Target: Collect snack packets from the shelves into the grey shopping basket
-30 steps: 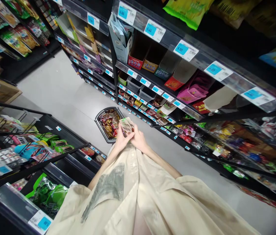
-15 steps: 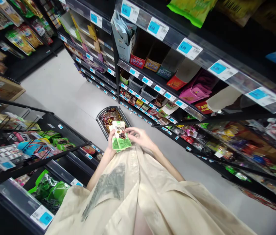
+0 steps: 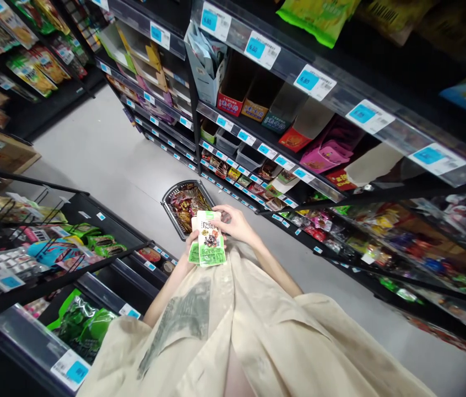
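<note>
In front of my shirt I hold white-and-green snack packets. My right hand (image 3: 235, 223) pinches the top edge of the front packet (image 3: 211, 240), which stands upright with its printed face showing. Behind it and to the left, another packet (image 3: 194, 251) is in the grip of my left hand (image 3: 188, 256); its fingers are partly hidden by the packets. Just beyond my hands, a black basket (image 3: 170, 194) sits on the floor, filled with dark, shiny wrapped snacks (image 3: 187, 203). The packets overlap its near right corner in the view.
Shelves with blue-and-white price tags (image 3: 263, 48) and open cartons (image 3: 229, 105) run along the right. On the left, a rack (image 3: 92, 212) carries bagged snacks, with green bags (image 3: 82, 322) lower down. Grey floor (image 3: 121, 160) lies between. Cardboard boxes (image 3: 12, 149) stand at the far left.
My right hand has drawn the front packet up and to the right, so it sits apart from the one in my left hand. More of the basket's contents now shows.
</note>
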`<state>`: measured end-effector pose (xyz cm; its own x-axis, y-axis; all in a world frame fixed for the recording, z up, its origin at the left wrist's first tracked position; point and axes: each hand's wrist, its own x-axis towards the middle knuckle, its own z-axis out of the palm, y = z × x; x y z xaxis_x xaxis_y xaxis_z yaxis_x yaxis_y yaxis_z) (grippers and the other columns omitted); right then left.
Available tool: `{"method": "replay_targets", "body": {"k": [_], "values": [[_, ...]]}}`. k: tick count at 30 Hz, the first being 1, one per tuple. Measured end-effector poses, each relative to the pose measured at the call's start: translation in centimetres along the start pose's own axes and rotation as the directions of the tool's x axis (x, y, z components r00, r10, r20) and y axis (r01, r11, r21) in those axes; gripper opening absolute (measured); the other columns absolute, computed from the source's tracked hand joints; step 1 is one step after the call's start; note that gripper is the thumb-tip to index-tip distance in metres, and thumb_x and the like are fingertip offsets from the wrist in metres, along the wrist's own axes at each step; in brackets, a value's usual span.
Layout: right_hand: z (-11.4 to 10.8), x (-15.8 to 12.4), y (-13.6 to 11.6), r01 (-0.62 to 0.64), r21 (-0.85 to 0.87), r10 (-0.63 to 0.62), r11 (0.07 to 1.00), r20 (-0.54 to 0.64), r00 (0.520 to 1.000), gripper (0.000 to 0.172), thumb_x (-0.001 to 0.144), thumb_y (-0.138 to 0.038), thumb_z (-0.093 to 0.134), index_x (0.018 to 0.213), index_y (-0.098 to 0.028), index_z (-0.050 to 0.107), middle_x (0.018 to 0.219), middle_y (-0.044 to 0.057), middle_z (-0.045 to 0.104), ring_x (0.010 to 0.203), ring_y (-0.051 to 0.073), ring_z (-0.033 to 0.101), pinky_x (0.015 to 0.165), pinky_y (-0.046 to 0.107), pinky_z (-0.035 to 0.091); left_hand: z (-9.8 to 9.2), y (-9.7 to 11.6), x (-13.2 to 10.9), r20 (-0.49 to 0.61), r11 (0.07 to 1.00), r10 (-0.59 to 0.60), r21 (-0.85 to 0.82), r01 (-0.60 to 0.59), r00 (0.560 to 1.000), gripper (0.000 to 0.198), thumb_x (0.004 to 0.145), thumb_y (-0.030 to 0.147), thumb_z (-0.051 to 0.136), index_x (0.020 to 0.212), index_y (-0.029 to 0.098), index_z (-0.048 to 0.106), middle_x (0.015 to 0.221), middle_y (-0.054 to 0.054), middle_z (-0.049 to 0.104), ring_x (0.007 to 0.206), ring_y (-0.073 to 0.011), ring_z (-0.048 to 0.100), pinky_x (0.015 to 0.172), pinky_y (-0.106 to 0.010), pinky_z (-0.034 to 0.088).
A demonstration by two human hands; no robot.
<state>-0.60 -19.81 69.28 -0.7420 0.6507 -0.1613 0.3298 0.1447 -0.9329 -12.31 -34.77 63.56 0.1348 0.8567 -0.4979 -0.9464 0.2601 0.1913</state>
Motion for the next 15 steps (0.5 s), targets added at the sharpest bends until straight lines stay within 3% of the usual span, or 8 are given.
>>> {"method": "replay_targets", "body": {"k": [4, 7, 11, 15], "values": [[0.1, -0.2, 0.3, 0.015, 0.024, -0.014, 1.000, -0.018, 1.000, 0.030, 0.087, -0.039, 0.077, 0.111, -0.020, 0.076, 0.113, 0.007, 0.074, 0.090, 0.018, 0.070, 0.075, 0.029, 0.054, -0.7, 0.0, -0.1, 0.087, 0.995, -0.059, 0.079, 0.053, 0.994, 0.075, 0.063, 0.051, 0.078, 0.126, 0.012, 0.064, 0.124, -0.015, 0.075, 0.115, -0.0430, 0.070, 0.096, -0.052, 0.057], [0.3, -0.3, -0.3, 0.089, 0.011, -0.089, 0.996, -0.040, 0.995, 0.027, 0.093, -0.039, 0.071, 0.112, -0.021, 0.074, 0.114, 0.006, 0.073, 0.099, 0.019, 0.070, 0.089, 0.033, 0.054, -0.9, 0.1, -0.3, 0.102, 0.993, -0.082, 0.091, 0.073, 0.991, 0.081, 0.056, 0.048, 0.083, 0.128, 0.015, 0.064, 0.125, -0.015, 0.075, 0.117, -0.0423, 0.070, 0.101, -0.052, 0.056], [1.4, -0.5, -1.6, 0.188, -0.015, -0.188, 0.982, 0.027, 0.982, 0.033, 0.098, -0.039, 0.065, 0.126, -0.023, 0.068, 0.126, 0.007, 0.070, 0.116, 0.022, 0.066, 0.104, 0.037, 0.048, -1.0, 0.3, -1.2, 0.025, 0.985, -0.113, 0.137, 0.108, 0.993, 0.070, 0.063, 0.048, 0.080, 0.124, 0.015, 0.066, 0.115, -0.012, 0.079, 0.114, -0.0408, 0.072, 0.101, -0.052, 0.055], [2.6, -0.1, -2.5, 0.170, -0.070, -0.166, 0.983, 0.065, 0.984, 0.033, 0.094, -0.040, 0.068, 0.122, -0.022, 0.067, 0.119, 0.006, 0.068, 0.108, 0.022, 0.064, 0.099, 0.036, 0.048, 0.4, 0.4, -1.6, -0.107, 0.979, -0.069, 0.183, 0.088, 0.992, 0.061, 0.065, 0.050, 0.083, 0.114, 0.017, 0.070, 0.095, -0.008, 0.081, 0.100, -0.0360, 0.077, 0.094, -0.049, 0.059]]}}
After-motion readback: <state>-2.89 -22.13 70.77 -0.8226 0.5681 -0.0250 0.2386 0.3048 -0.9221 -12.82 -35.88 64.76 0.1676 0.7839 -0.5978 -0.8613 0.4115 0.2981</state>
